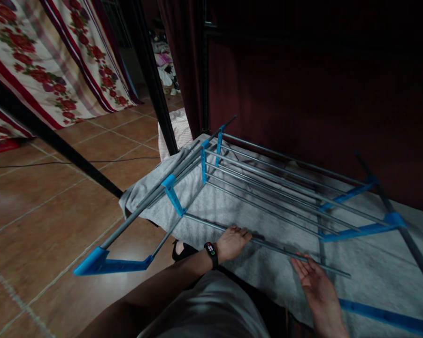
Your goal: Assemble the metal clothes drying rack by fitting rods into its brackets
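Observation:
A folding drying rack with grey metal rods and blue plastic joints (352, 231) lies on a grey cloth surface in front of me. My left hand (232, 241), with a black band on its wrist, is closed over the near metal rod (273, 247), palm down. That rod's left end meets a blue joint (176, 199); its right end lies free of any joint. My right hand (315, 281) is palm up near this free end, its fingers loosely holding the rod. Another blue piece (383, 317) lies just right of my right hand.
Black frame posts (151, 70) stand at left, and a dark red curtain (303, 94) hangs behind the rack. Brown floor tiles (56, 202) carry a thin black cable (73, 162). A flowered curtain (52, 61) hangs at upper left. A blue corner (102, 263) overhangs the floor.

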Available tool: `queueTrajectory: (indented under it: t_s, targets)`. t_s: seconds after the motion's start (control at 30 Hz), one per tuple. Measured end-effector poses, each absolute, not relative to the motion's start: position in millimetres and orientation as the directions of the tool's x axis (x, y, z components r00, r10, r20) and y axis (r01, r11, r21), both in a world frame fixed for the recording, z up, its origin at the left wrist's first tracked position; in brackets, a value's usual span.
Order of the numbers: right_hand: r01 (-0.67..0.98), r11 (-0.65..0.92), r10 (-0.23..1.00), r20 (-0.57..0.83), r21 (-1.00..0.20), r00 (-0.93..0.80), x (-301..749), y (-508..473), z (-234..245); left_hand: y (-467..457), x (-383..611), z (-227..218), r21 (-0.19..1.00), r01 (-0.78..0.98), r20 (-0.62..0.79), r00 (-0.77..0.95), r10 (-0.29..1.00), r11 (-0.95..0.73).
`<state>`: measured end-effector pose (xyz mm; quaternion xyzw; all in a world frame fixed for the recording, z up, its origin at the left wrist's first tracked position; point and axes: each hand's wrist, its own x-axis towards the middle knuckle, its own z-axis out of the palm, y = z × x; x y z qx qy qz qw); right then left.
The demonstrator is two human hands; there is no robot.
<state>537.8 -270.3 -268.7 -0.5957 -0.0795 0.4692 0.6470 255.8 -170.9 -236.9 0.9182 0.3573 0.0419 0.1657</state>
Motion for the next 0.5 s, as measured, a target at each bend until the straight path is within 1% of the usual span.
queueTrajectory:
  t_s: [0.23, 0.43, 0.5]
  targets:
    - [-0.560, -0.140, 0.700, -0.481, -0.817, 0.527, 536.0, -280.6, -267.6, -177.4, 251.4, -230.8, 0.337, 0.630, 0.011, 0.740, 0.672, -0.700]
    - [-0.601, -0.163, 0.682, -0.530, -0.782, 0.505, 528.4, -288.2, -268.9, -181.3, 250.4, -237.2, 0.307, 0.637, -0.039, 0.751, 0.660, -0.707]
    - [-0.596, -0.165, 0.693, -0.522, -0.786, 0.497, 528.0, -294.3, -271.0, -182.3, 249.5, -239.1, 0.305, 0.630, -0.052, 0.760, 0.648, -0.714]
